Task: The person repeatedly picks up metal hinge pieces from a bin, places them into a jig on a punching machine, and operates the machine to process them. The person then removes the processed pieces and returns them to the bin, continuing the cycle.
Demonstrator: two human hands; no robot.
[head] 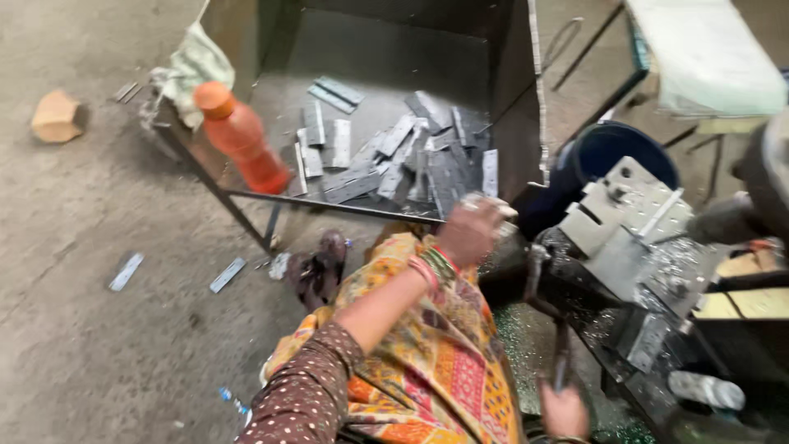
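My left hand (470, 232) reaches from a brown dotted sleeve to the front edge of a dark metal tray (246, 148). Its fingers are closed around a flat grey metal plate (498, 210), though motion blur hides the details. The tray holds a heap of several similar hinge-like plates (411, 160). My right hand (564, 411) is low at the bottom, gripping the dark lever handle (561, 353) of a small press (633, 222) on the right. An orange patterned garment covers my lap.
An orange plastic bottle (242, 136) and a pale cloth (193, 66) sit at the tray's left corner. A blue bucket (612, 148) stands behind the press. Loose plates (126, 271) lie on the concrete floor, with a tan stone (56, 117) at far left.
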